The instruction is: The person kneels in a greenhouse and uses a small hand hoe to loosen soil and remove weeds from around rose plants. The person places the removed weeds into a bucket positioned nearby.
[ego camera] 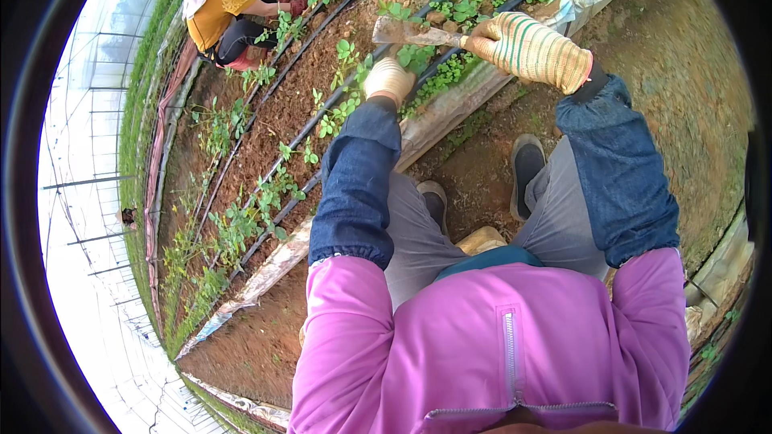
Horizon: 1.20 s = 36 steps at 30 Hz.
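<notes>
My right hand (531, 48), in a striped knit glove, grips the handle of a small hoe-like hand tool (416, 34). Its flat, soil-smeared blade points left over the bed. My left hand (389, 79), in a similar glove, is low among the plants beside a black drip-irrigation pipe (325, 110). Its fingers are hidden, so whether it grips anything is unclear. Leafy green plants (416, 59) stand between the two hands. Low, dense weeds (446, 75) grow along the bed's near edge, below the tool.
A pale sheet-covered border (449, 114) edges the reddish soil bed (265, 132). On the bed's far side a crouching person (226, 18) in red gloves reaches into plants. My shoes (528, 175) rest on the dirt path (482, 193). Greenhouse film (90, 132) rises at left.
</notes>
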Each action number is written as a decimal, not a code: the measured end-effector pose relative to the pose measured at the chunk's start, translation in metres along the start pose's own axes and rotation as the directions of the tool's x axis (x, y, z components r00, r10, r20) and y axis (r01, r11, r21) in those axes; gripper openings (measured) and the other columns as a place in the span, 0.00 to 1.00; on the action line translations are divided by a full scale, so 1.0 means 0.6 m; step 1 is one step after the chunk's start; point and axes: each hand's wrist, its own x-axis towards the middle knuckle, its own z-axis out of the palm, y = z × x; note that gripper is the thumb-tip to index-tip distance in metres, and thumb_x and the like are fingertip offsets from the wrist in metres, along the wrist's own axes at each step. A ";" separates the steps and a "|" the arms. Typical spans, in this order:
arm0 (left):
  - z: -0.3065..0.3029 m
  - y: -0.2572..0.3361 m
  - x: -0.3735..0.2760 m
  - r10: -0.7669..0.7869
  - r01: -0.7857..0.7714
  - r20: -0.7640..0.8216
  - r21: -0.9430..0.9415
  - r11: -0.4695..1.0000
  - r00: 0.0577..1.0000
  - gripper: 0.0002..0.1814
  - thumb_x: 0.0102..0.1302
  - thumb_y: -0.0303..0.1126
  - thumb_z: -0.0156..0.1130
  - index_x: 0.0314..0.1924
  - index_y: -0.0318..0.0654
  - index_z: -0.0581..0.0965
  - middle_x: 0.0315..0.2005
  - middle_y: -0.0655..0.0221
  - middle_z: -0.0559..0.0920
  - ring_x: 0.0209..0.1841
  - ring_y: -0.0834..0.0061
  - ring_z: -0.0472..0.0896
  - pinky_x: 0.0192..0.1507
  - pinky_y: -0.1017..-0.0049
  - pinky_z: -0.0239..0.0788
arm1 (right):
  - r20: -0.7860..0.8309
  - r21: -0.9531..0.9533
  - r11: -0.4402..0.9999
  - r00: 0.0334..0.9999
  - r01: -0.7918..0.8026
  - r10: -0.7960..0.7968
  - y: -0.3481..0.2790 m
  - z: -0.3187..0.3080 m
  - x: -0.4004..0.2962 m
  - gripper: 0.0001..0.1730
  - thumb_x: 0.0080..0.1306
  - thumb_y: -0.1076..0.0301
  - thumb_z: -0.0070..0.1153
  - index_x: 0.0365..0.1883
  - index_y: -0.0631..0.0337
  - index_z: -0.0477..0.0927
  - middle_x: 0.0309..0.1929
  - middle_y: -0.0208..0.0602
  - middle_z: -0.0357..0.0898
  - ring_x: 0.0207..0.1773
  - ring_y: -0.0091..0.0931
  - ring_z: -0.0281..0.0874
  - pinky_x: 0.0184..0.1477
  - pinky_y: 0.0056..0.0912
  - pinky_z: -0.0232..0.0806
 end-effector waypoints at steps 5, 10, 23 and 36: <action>0.004 0.014 -0.013 0.095 -0.093 -0.118 0.020 0.995 0.989 0.23 0.54 0.47 0.70 0.42 0.35 0.83 0.38 0.52 0.85 0.43 0.55 0.84 0.48 0.64 0.76 | 0.004 0.078 0.995 0.998 -0.064 0.063 -0.017 -0.004 -0.013 0.14 0.65 0.69 0.57 0.49 0.63 0.79 0.29 0.42 0.79 0.30 0.33 0.80 0.30 0.39 0.71; 0.041 0.001 -0.002 0.097 -0.089 -0.154 0.057 0.994 0.983 0.10 0.55 0.30 0.60 0.36 0.36 0.83 0.36 0.51 0.85 0.44 0.54 0.84 0.47 0.63 0.76 | 0.511 0.531 0.428 0.679 -0.732 0.527 -0.079 -0.063 0.031 0.24 0.74 0.53 0.48 0.31 0.66 0.79 0.19 0.37 0.73 0.24 0.30 0.73 0.30 0.38 0.66; 0.032 -0.013 0.025 0.042 -0.042 0.007 0.124 0.991 0.999 0.16 0.56 0.35 0.61 0.39 0.29 0.83 0.43 0.45 0.83 0.51 0.54 0.82 0.54 0.66 0.73 | 0.289 0.356 0.799 0.870 -0.484 0.399 -0.028 -0.017 -0.008 0.24 0.73 0.51 0.48 0.47 0.63 0.82 0.28 0.42 0.80 0.26 0.31 0.81 0.26 0.38 0.74; 0.036 -0.069 0.051 0.181 -0.170 -0.217 0.069 0.983 0.959 0.18 0.54 0.40 0.65 0.38 0.32 0.84 0.30 0.50 0.85 0.37 0.54 0.84 0.44 0.65 0.76 | 0.392 0.450 0.590 0.742 -0.670 0.544 -0.033 -0.014 -0.013 0.26 0.73 0.46 0.48 0.50 0.60 0.82 0.18 0.33 0.72 0.14 0.24 0.69 0.20 0.35 0.66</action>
